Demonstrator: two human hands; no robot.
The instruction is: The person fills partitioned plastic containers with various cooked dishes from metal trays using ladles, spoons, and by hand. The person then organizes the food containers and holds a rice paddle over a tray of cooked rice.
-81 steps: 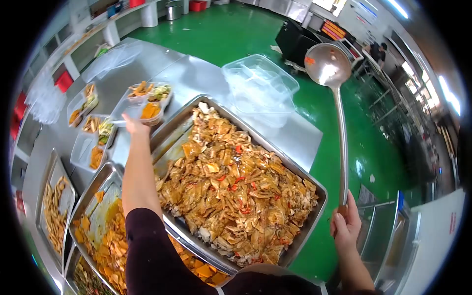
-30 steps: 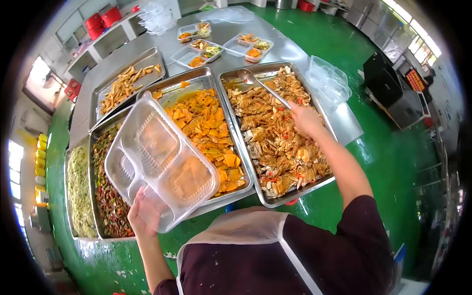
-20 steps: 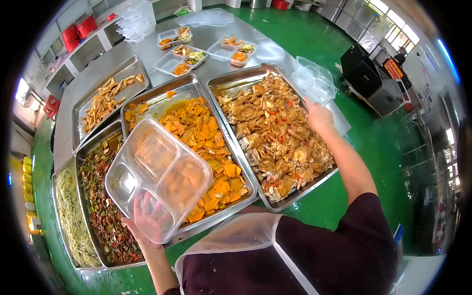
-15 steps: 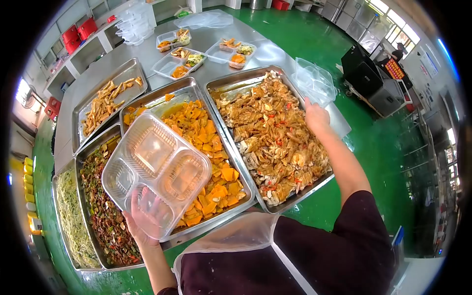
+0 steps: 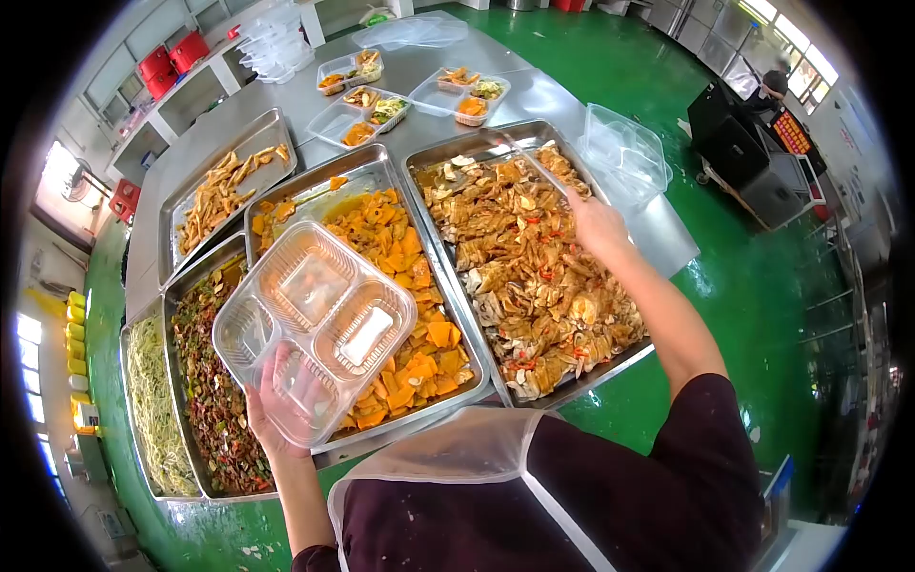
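Note:
Under a clear plastic compartment container (image 5: pixel 319 276), my left hand (image 5: pixel 278 405) supports its near corner, the fingers showing through the plastic. No food shows in this container, which overlaps the tray of orange pumpkin pieces (image 5: pixel 434 329). My right hand (image 5: pixel 600 227) is closed round a slim, pale, long-handled utensil (image 5: pixel 536 164) whose far end reaches the back of the tray of browned, sliced food with red pepper bits (image 5: pixel 534 276). The kind of utensil I cannot tell.
Left are trays of chopped meat and peppers (image 5: pixel 224 400), pale shreds (image 5: pixel 152 400) and golden strips (image 5: pixel 224 191). Partly filled containers (image 5: pixel 357 119) stand behind. Clear containers (image 5: pixel 624 148) sit at the right table edge, stacked ones (image 5: pixel 272 43) far left. A person (image 5: pixel 770 88) is beyond black speakers.
My right hand has moved left and up over the browned food, the slim utensil now visible in it. My left hand still holds the container. The whole view has shifted slightly.

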